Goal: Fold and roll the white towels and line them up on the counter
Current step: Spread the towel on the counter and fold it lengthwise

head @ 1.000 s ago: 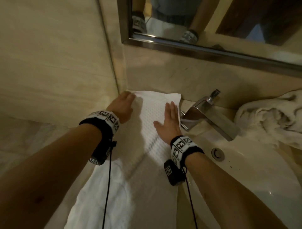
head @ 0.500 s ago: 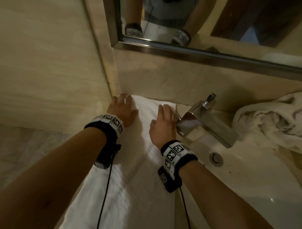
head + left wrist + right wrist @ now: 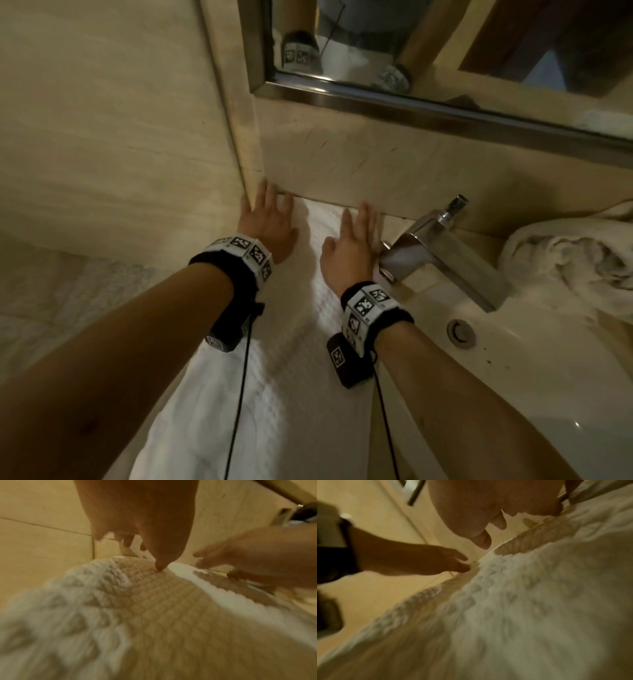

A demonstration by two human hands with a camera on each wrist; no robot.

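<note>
**Both palms flat on the towel's far end**

My left hand [image 3: 265, 224] lies spread, fingers straight, on the far left corner of the white towel [image 3: 274, 377], fingertips at the wall corner. My right hand [image 3: 349, 251] lies flat with straight fingers on the far right edge, just beside the chrome faucet [image 3: 442, 253]. The towel stretches as a long strip along the counter [image 3: 404, 222], left of the sink [image 3: 531, 370]. A crumpled towel [image 3: 565, 260] sits right of the faucet, below the mirror [image 3: 445, 44].
</note>
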